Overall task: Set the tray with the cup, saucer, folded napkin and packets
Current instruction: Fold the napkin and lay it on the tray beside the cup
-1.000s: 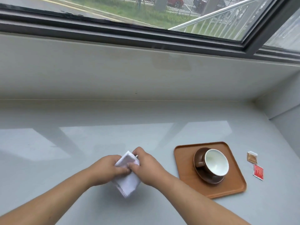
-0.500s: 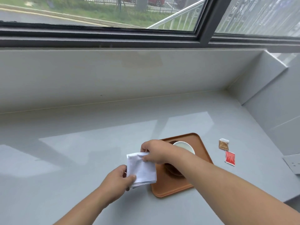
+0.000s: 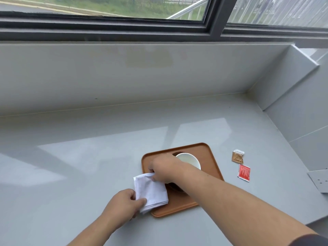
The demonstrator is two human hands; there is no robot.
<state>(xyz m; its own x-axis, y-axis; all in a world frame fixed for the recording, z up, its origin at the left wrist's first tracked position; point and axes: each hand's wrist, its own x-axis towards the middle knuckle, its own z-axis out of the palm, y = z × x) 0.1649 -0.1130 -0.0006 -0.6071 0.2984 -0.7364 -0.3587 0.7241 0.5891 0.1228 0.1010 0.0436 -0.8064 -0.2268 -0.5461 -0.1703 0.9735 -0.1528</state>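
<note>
One grey counter under a window. Folded white napkin over brown tray's left edge, pinched by left hand and right hand.

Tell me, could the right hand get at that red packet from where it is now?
Probably yes, once it lets go. The right hand is pinching the folded napkin over the tray, while the red packet lies flat on the counter to the tray's right with nothing covering it.
</note>
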